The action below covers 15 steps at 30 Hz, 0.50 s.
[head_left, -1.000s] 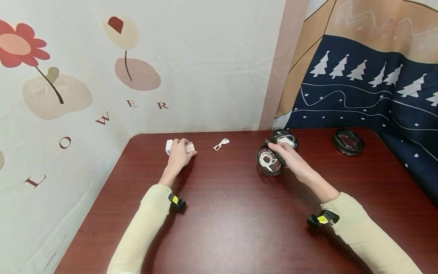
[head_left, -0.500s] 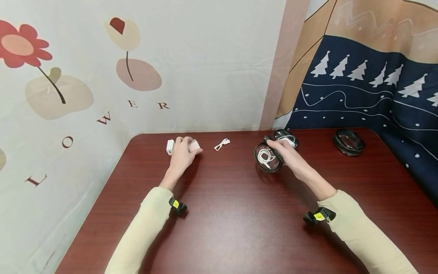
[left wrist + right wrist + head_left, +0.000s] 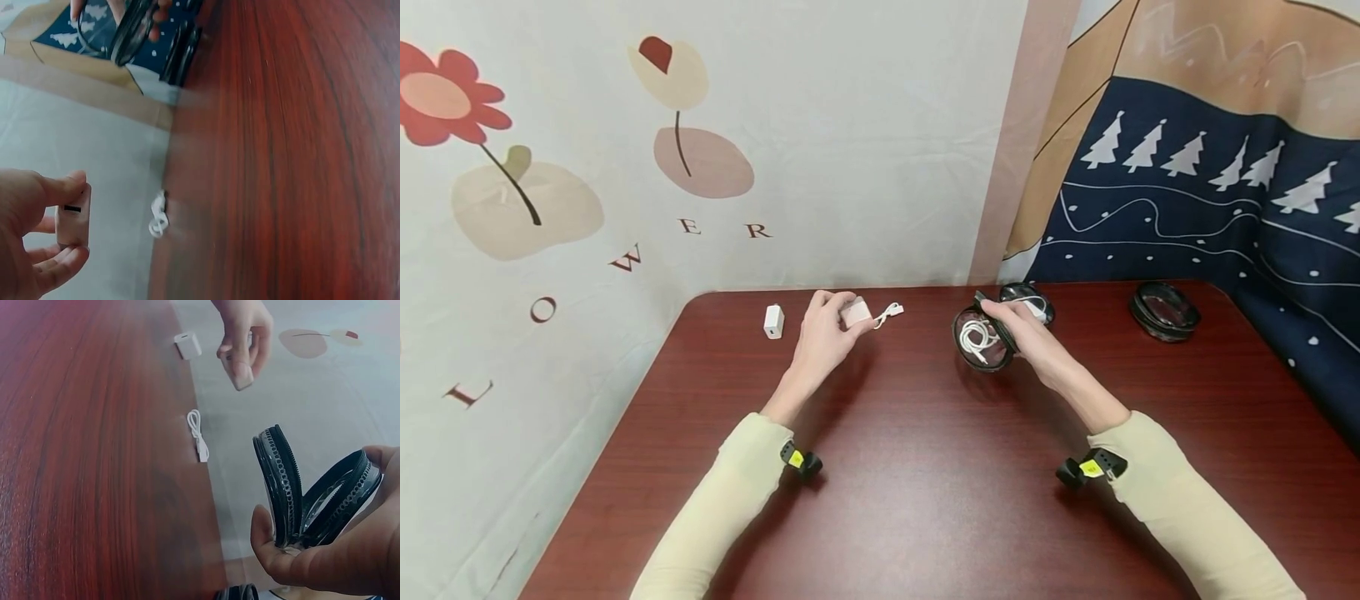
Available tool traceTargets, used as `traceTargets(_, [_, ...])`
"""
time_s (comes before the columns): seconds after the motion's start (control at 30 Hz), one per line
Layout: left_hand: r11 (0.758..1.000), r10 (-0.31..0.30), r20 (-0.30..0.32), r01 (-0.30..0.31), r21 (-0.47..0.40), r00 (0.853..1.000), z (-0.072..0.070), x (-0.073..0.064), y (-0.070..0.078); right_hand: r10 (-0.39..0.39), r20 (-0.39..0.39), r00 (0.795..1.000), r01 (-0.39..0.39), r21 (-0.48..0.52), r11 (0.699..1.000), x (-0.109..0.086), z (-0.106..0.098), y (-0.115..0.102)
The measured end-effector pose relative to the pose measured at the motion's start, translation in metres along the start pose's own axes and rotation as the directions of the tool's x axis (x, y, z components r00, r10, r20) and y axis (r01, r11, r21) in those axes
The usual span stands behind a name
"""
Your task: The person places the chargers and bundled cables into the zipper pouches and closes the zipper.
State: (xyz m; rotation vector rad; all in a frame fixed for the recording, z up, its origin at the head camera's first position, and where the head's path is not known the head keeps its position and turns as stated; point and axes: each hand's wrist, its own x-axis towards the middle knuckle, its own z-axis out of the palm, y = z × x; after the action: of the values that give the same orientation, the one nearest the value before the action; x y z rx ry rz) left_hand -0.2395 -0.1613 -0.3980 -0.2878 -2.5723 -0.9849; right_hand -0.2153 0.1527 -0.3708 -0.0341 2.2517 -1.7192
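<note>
My left hand [image 3: 824, 340] pinches a pale pinkish-white charger plug [image 3: 74, 220] between thumb and fingers, raised above the table. A dark port slot shows on its face in the left wrist view. My right hand [image 3: 1033, 340] grips a round black-rimmed clear zip case [image 3: 281, 481], its two halves spread apart. Inside that case a coiled white cable [image 3: 976, 340] is visible in the head view. A white charger plug [image 3: 773, 322] stands on the table to the left of my left hand. Just right of that hand lies a short, bundled white cable [image 3: 891, 312].
Behind my right hand a second round black case [image 3: 1019, 293] holds something white with a cable. More round black cases [image 3: 1165, 311] sit stacked at the back right of the brown table [image 3: 910, 483]. A printed cloth [image 3: 850, 167] hangs along the far edge.
My left hand has lifted the pinkish charger plug and carried it right, away from the white plug, to near the bundled cable. My right hand with the case has shifted slightly left.
</note>
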Motion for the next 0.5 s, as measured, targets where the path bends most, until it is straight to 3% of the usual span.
traceTargets(0.5, [0.977,0.157,-0.002,-0.155,-0.146,0.988,0.012,-0.009,0.044,-0.017,-0.009,1.000,0.017,0.051,0.999,0.002,0.013,-0.006])
